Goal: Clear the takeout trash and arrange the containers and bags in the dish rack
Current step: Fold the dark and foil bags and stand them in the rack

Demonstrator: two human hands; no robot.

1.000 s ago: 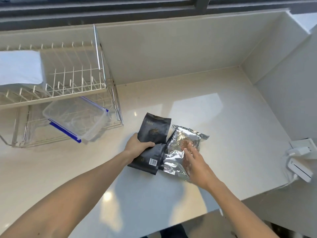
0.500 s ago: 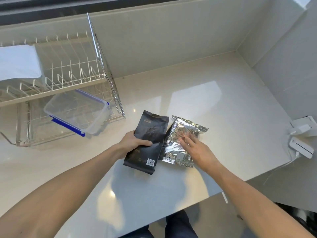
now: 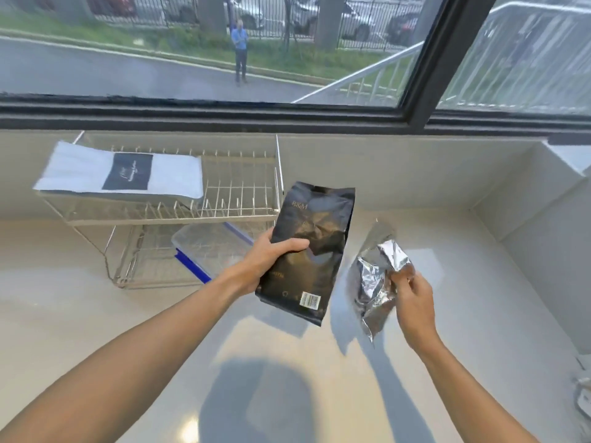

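The black bag (image 3: 311,251) is gripped by the left hand (image 3: 267,262) above the counter (image 3: 479,314), right of the dish rack (image 3: 224,199), while the right hand (image 3: 415,302) pinches the foil bag (image 3: 375,282).

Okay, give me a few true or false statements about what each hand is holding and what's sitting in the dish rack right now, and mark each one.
1. The left hand grips a matte black foil pouch with a barcode. True.
2. The crinkled silver foil bag lies flat on the pale stone counter. False: the right hand holds it up off the counter.
3. A white flat bag with a dark label lies on the upper tier of the white wire dish rack. True.
4. The clear plastic container with a blue-edged lid sits on the rack's upper tier. False: it is on the lower tier.
5. Both hands hold one bag together. False: each hand holds its own bag, and the two bags are apart.
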